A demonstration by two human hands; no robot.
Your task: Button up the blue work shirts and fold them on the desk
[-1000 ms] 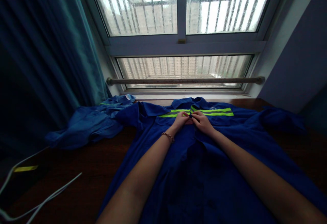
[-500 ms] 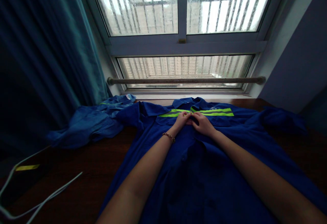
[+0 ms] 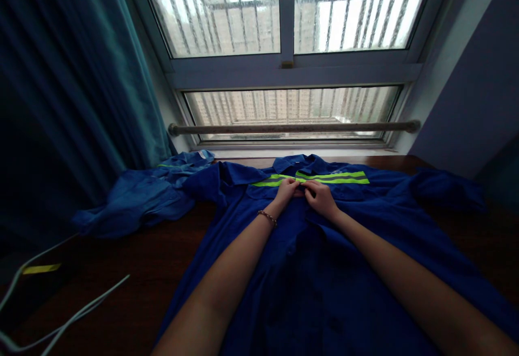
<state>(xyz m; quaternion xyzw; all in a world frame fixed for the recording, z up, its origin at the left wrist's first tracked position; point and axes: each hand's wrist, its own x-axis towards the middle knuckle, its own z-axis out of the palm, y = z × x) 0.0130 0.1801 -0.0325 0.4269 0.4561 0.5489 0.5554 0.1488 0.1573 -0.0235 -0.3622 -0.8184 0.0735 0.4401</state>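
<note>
A blue work jacket [image 3: 251, 248] with a yellow-green reflective stripe [image 3: 340, 178] across its chest lies spread out, collar [image 3: 298, 162] toward the window. My left hand [image 3: 287, 191] pinches the front edge of the jacket just below the stripe. Close beside it, my right hand [image 3: 320, 196] has its thumb and fingers pinched on the other side of the front opening. The fingertips of both hands nearly meet at the jacket's middle. Whatever small part lies between them is too small to make out. A beaded bracelet [image 3: 268, 217] is on my left wrist.
A second, lighter blue garment [image 3: 141, 199] lies crumpled at the left below the curtain [image 3: 133, 85]. White cables [image 3: 81, 312] and a yellow strip [image 3: 41, 269] are on the dark wooden surface [image 3: 162, 269]. Behind the jacket, a metal rail [image 3: 292, 128] crosses the barred window.
Both hands stay at the jacket's front opening and have shifted only slightly. The stripe's edge at the opening, raised between the fingers before, now lies flatter.
</note>
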